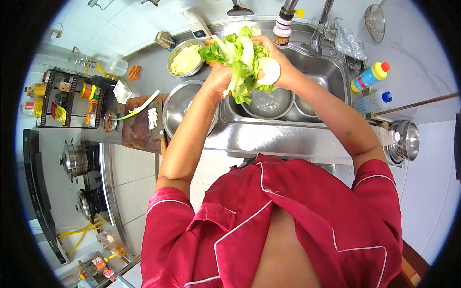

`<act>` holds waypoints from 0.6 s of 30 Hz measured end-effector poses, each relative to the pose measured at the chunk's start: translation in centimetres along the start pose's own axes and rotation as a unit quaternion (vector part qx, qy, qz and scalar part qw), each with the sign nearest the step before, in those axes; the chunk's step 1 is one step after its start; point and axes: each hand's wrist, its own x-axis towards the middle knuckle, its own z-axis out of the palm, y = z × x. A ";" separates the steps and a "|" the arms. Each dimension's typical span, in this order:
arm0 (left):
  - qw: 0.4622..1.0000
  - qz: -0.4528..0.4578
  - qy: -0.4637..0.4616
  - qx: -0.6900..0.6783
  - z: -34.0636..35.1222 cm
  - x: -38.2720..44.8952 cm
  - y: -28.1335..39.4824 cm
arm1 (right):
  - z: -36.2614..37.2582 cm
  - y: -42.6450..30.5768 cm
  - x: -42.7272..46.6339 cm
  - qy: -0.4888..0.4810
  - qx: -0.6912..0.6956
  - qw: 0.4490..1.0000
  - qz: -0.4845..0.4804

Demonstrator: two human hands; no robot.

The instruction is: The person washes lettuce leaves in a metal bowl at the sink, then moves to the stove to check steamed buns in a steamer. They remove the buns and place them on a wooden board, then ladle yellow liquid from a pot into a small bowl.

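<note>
My left hand (220, 81) and my right hand (279, 66) grip a bunch of leafy lettuce (243, 59) from both sides, raised above the left edge of the sink (317, 59). Below the leaves, a metal basin (272, 106) with some water stands in the sink, beside a smaller metal bowl (306, 106). A steel bowl (180, 104) sits on the counter under my left forearm. Behind it is a bowl of pale shredded vegetable (185, 59). On the wooden cutting board (137, 133) lie a cleaver (158, 124), chopped white pieces (152, 118) and a green onion stalk (144, 105).
The faucet (316, 41) rises behind the sink. Cleaning bottles (371, 76) stand on the right, with stacked metal bowls (408, 140) nearer me. A spice rack (68, 99) and a stove with a pot (75, 158) are at left. A white bottle (196, 25) stands at the back.
</note>
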 end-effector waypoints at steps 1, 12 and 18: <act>1.000 -0.017 0.017 -0.012 -0.2 0.0 0.0 | 0.1 -0.5 0.2 -0.003 -0.009 1.000 0.004; 0.995 -0.032 0.074 -0.056 -2.5 0.6 -0.4 | 0.8 -1.4 1.6 -0.040 -0.079 0.996 -0.013; 0.992 -0.053 0.110 -0.031 -2.8 0.9 0.0 | -1.5 -2.5 2.3 -0.168 -0.076 0.981 0.063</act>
